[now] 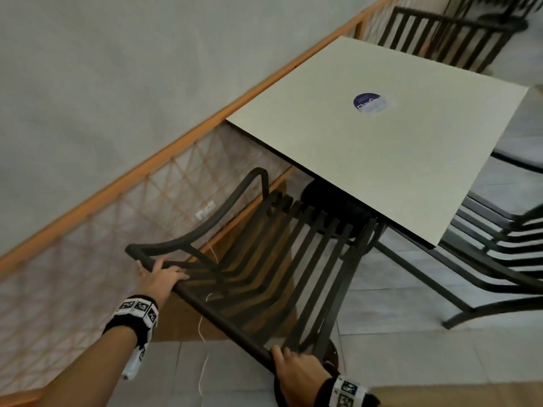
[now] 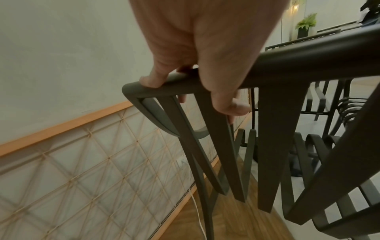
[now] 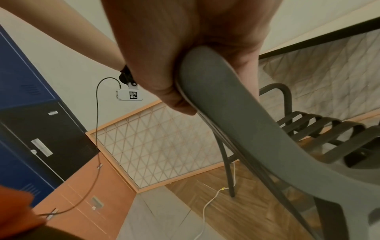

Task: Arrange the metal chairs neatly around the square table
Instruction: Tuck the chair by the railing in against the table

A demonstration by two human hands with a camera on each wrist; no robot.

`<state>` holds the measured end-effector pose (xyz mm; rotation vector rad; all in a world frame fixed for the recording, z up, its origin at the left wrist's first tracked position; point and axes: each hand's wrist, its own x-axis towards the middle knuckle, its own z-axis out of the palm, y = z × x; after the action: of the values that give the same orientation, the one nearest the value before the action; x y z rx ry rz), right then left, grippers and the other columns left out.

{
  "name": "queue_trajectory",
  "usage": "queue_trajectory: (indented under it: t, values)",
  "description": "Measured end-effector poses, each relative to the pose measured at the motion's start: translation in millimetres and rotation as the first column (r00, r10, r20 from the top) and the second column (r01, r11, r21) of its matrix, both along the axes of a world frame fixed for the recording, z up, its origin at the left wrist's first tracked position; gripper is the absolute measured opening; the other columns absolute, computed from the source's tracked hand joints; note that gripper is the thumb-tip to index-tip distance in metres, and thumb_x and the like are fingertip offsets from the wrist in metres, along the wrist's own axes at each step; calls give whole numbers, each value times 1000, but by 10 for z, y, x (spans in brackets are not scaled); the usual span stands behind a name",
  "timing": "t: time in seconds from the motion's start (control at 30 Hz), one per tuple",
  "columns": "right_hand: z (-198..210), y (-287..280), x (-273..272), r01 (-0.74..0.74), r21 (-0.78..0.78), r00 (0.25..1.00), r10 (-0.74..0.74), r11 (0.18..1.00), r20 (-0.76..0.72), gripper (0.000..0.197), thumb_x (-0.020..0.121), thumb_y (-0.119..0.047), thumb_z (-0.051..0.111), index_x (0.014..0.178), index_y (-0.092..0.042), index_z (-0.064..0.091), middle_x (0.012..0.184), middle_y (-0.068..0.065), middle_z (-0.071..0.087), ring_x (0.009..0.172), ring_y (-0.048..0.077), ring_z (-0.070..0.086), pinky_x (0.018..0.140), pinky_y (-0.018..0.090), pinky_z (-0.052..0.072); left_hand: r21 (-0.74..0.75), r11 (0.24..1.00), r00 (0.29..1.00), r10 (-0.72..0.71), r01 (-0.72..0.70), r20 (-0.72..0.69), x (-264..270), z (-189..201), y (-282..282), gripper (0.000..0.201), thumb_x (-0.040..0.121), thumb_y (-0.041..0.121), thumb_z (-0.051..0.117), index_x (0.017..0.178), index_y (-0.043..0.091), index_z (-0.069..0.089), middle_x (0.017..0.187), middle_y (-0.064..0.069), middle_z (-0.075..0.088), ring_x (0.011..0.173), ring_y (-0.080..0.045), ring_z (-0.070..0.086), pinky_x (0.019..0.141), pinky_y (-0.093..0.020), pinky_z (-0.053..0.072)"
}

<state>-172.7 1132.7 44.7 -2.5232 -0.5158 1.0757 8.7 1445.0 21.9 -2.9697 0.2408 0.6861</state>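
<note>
A dark metal slatted chair [image 1: 293,254] stands in front of me, its seat partly under the near edge of the cream square table [image 1: 411,160]. My left hand [image 1: 160,276] grips the left end of the backrest's top rail [image 2: 287,65], fingers curled over it. My right hand [image 1: 296,370] grips the right end of the same rail [image 3: 216,91]. A second dark chair [image 1: 499,257] stands at the table's right side. A third chair [image 1: 440,36] is beyond the far edge.
A wall with an orange-framed lattice panel [image 1: 88,274] runs close along the left. A white cable [image 1: 202,362] trails on the wood and tile floor by the chair's legs. A round blue sticker [image 1: 368,103] lies on the tabletop. Blue lockers [image 3: 20,113] stand behind me.
</note>
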Motion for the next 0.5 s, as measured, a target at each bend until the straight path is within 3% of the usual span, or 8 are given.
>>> queue_trajectory:
  t: [0.1,0.17,0.3,0.37,0.5]
  values:
    - [-24,127,76,-12,4,1000,12,1000,-9,37,98,-19,24,133,-10,26,120,31,50,102,43,57,88,59,44,7,1000,999,4,-5,35,63,40,49,43,87,7,51,118,36,60,141,6,48,138,-27,26,110,-69,4]
    - [-10,135,131,-6,7,1000,6,1000,16,37,98,-19,24,133,-10,26,120,31,51,102,43,57,89,61,43,-11,1000,999,24,-24,25,135,59,40,41,88,7,51,114,36,62,141,5,49,141,-29,21,111,-67,4]
    - [42,47,282,27,16,998,-27,1000,51,44,93,-20,37,134,-11,24,119,25,52,102,40,57,81,50,47,-40,998,999,48,-48,13,308,4,-46,39,89,6,52,109,37,65,139,3,49,143,-33,9,113,-66,-6]
    - [56,0,370,45,8,997,-45,999,59,45,88,-18,43,129,-12,25,116,23,53,97,39,58,72,46,44,-44,998,998,39,-37,57,426,36,-151,43,87,2,54,109,37,65,137,3,51,142,-32,14,110,-69,-7]
    - [57,-69,568,81,-8,994,-80,997,75,45,88,-18,46,128,-13,26,114,20,54,94,39,59,70,42,39,-26,999,997,-36,38,70,692,183,-361,41,85,5,54,117,29,63,140,0,50,137,-30,28,111,-64,5]
